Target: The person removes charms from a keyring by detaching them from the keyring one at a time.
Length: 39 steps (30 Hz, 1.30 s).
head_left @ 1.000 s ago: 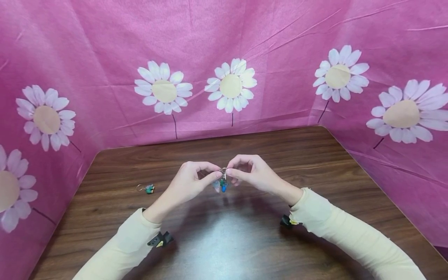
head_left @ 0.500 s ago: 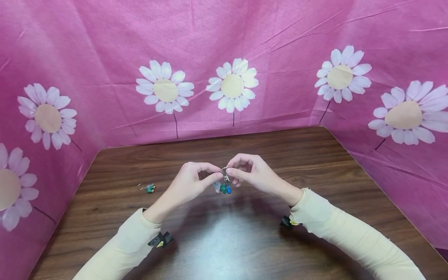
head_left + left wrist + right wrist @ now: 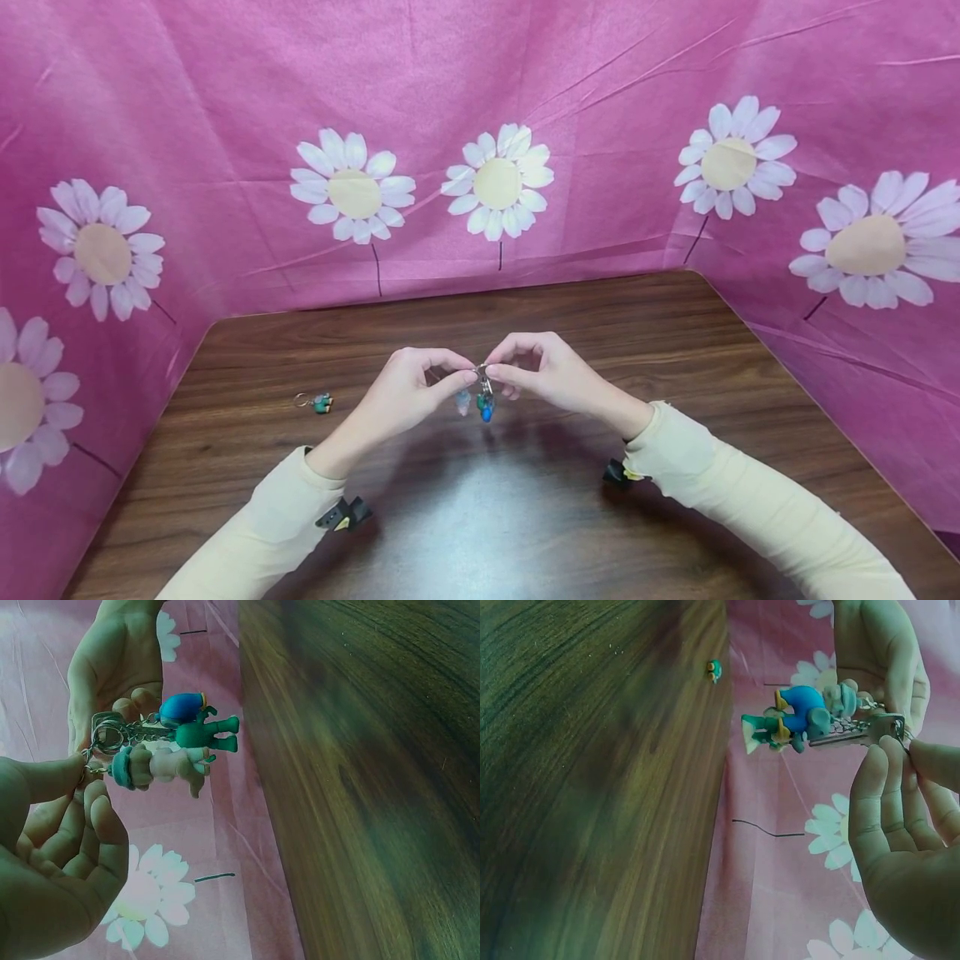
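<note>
Both hands meet above the middle of the brown wooden table (image 3: 525,517). My left hand (image 3: 408,392) and right hand (image 3: 543,373) each pinch a small metal key ring (image 3: 481,372) between thumb and fingers. Several little figure charms (image 3: 480,403) in blue, green and pale pink hang from it on short chains. The left wrist view shows the ring (image 3: 109,736) at my fingertips with the charms (image 3: 187,742) dangling. In the right wrist view the charms (image 3: 799,720) hang beside the ring (image 3: 889,727).
A second small key ring with a green charm (image 3: 317,403) lies on the table to the left, also seen as a green charm (image 3: 714,670) in the right wrist view. Pink cloth with white daisies (image 3: 495,183) walls the table on three sides.
The charms have swung slightly and hang a little lower under the ring. Both hands stay almost where they were, still pinching the ring.
</note>
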Available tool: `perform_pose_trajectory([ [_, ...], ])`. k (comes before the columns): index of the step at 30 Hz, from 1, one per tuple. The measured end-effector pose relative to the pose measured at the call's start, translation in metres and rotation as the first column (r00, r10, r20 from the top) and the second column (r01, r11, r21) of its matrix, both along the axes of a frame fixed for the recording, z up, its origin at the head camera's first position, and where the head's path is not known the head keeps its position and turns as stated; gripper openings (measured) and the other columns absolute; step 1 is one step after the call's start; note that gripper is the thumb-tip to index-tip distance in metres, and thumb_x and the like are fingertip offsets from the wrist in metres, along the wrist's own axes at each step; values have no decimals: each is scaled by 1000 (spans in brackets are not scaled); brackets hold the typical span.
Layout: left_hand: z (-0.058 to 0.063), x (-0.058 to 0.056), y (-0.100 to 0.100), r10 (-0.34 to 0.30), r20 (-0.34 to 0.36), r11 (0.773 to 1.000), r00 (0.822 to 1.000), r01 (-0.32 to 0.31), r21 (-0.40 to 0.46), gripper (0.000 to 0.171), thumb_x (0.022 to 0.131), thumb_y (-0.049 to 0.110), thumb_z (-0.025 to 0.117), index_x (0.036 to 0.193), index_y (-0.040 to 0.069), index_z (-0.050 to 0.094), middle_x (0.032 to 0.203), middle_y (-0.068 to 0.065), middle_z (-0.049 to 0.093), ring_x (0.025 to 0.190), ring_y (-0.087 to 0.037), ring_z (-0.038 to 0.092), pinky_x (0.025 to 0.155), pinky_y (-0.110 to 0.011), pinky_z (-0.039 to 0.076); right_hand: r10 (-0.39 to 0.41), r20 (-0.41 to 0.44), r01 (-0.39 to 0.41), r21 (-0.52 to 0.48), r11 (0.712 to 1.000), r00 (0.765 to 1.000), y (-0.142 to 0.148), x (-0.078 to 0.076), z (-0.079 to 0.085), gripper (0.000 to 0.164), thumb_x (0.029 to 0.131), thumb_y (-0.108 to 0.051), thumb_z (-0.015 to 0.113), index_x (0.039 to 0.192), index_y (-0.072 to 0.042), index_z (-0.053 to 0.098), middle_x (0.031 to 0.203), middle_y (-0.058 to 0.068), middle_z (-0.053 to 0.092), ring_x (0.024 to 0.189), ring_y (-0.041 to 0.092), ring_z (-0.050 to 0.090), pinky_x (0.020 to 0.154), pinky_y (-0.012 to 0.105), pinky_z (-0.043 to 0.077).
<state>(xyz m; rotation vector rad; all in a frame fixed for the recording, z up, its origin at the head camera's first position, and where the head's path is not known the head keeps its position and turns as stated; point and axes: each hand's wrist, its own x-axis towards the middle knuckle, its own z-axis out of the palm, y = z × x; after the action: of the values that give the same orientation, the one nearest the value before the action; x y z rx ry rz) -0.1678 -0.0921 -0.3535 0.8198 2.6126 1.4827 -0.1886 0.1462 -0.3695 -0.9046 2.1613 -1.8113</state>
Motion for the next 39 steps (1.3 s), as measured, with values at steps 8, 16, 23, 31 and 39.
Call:
perform_pose_trajectory([
  [8, 1, 1, 0, -3, 18, 1000, 1000, 3, -6, 8, 96, 22, 73, 101, 17, 78, 84, 9, 75, 61, -11, 66, 56, -28, 51, 13, -47, -11, 55, 998, 999, 1, -1, 3, 5, 96, -7, 71, 100, -7, 74, 87, 12, 73, 66, 31, 68, 62, 44, 61],
  [16, 1, 1, -3, -14, 20, 998, 1000, 15, -59, 8, 97, 23, 72, 100, 18, 77, 83, 8, 74, 59, -14, 63, 49, -27, 45, 71, 29, -73, 72, 995, 997, 1, -2, 6, 6, 95, -7, 72, 99, -3, 73, 88, 16, 72, 64, 27, 69, 63, 53, 60],
  [23, 1, 1, -3, -55, 45, 996, 997, 58, -71, 8, 97, 22, 71, 99, 17, 76, 77, 8, 72, 66, -20, 66, 50, -24, 44, 105, 2, -105, 141, 985, 994, 3, -3, 9, 4, 95, -9, 72, 97, -6, 74, 86, 14, 72, 64, 25, 69, 64, 50, 61],
  [31, 2, 1, -4, -42, 31, 996, 999, 44, -83, 10, 98, 24, 70, 99, 16, 76, 79, 7, 71, 62, -9, 61, 49, -25, 44, 112, -75, -96, 191, 977, 991, -2, 0, 10, 5, 95, -9, 72, 98, -5, 74, 86, 2, 74, 65, 29, 70, 62, 45, 61],
  [39, 2, 0, -7, -94, 82, 994, 992, 98, -41, 10, 97, 24, 72, 100, 15, 75, 82, 4, 74, 78, -19, 71, 65, -30, 54, 67, -52, -57, 171, 984, 996, -4, 1, 6, 6, 96, -12, 72, 100, -9, 74, 89, 3, 74, 68, 30, 71, 63, 39, 62],
])
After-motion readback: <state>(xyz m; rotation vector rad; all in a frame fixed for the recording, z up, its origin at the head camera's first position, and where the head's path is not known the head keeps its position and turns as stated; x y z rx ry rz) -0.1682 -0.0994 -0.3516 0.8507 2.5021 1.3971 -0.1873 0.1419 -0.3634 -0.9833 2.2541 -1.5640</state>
